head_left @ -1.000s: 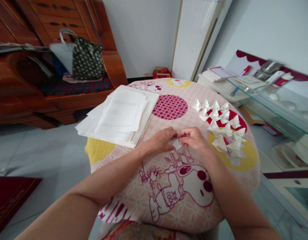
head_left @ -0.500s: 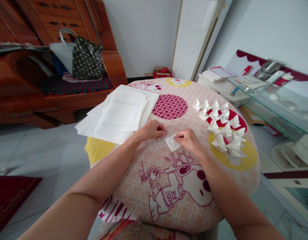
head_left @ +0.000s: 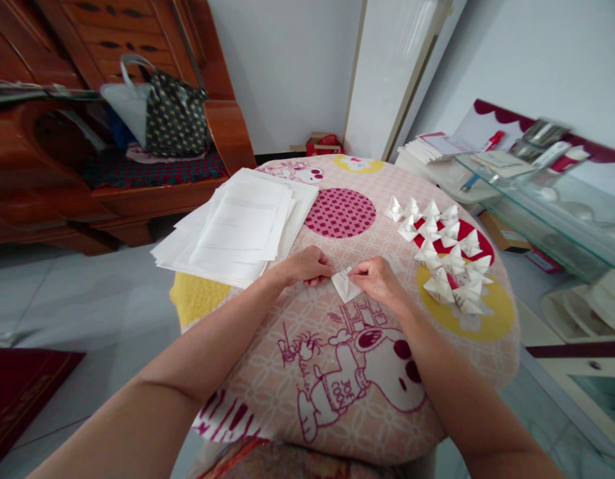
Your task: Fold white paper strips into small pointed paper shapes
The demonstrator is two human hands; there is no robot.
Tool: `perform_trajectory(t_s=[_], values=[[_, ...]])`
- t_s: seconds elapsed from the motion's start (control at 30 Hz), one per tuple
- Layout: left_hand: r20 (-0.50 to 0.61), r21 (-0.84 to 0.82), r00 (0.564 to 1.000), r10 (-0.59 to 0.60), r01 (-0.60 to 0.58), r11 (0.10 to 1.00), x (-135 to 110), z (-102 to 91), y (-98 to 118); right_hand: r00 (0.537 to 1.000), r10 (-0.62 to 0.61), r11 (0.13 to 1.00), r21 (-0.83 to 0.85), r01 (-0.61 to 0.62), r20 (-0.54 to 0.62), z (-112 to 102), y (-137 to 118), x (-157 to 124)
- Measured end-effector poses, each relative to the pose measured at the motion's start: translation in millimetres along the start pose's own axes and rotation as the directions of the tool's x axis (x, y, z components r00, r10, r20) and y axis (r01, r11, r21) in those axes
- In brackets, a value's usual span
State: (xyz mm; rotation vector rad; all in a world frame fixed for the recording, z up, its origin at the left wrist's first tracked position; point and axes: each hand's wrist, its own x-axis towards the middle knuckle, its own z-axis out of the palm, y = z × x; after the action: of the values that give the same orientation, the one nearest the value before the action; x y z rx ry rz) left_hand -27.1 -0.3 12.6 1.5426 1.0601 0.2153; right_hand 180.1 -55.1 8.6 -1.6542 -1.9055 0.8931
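A small white folded paper (head_left: 346, 287) lies on the cloth-covered table in front of me, with one point toward me and a little print near its top edge. My right hand (head_left: 380, 278) is closed, thumb and fingers pinching its right corner. At the left corner, my left hand (head_left: 310, 266) has its fingertips pressed together on the paper's edge. To the right, several folded paper boats (head_left: 450, 233) stand in rough rows. A stack of white paper sheets (head_left: 237, 226) lies to the left, beyond my left forearm.
The round table (head_left: 267, 372) wears a pink cartoon-print cloth. At right stands a glass shelf (head_left: 537, 213) holding cups and papers, close to the table's edge. A wooden bench (head_left: 162, 193) with a patterned bag (head_left: 175, 116) is at the back left.
My left hand has shifted slightly toward me and its fingertips have come to the paper's left corner. My right hand keeps its pinch, and the paper has barely moved.
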Motion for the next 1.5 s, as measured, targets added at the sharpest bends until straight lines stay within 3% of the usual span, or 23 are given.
perform_trajectory(t_s=[0.23,0.4,0.53,0.73,0.9,1.1,1.3,1.5], values=[[-0.048,0.271,0.999,0.014,-0.001,0.963,-3.2,6.8,4.9,1.0,-0.003,1.0,-0.02,0.003,0.004,0.6,0.6,0.7],[-0.136,0.586,0.982,0.129,-0.025,0.81,-1.8,10.2,4.4,1.0,-0.018,1.0,-0.016,0.018,-0.009,2.0,1.8,0.1],[-0.228,0.672,0.933,0.279,-0.057,0.738,2.8,7.1,0.0,0.999,-0.04,0.999,-0.034,0.039,-0.023,4.1,4.7,0.2],[-0.074,0.717,0.866,0.495,-0.299,0.63,8.9,-0.1,-8.0,0.999,-0.044,0.998,-0.04,0.044,-0.022,4.4,3.6,-0.6],[0.011,0.766,0.888,0.459,-0.303,0.568,8.1,-5.6,-13.6,0.999,-0.04,0.999,-0.037,0.04,-0.015,3.6,3.5,-0.6],[0.087,0.748,0.911,0.403,-0.327,0.578,8.1,-11.7,-17.7,0.998,-0.058,0.998,-0.038,0.057,-0.021,3.1,3.4,-0.7],[0.03,0.738,0.905,0.424,-0.306,0.601,13.4,-2.6,-16.8,0.998,-0.06,0.997,-0.048,0.06,-0.004,3.4,3.1,-0.8],[0.079,0.771,0.931,0.358,-0.284,0.57,14.4,1.8,-11.7,0.997,-0.066,0.988,-0.135,0.072,0.051,-0.2,-4.3,-8.2]])
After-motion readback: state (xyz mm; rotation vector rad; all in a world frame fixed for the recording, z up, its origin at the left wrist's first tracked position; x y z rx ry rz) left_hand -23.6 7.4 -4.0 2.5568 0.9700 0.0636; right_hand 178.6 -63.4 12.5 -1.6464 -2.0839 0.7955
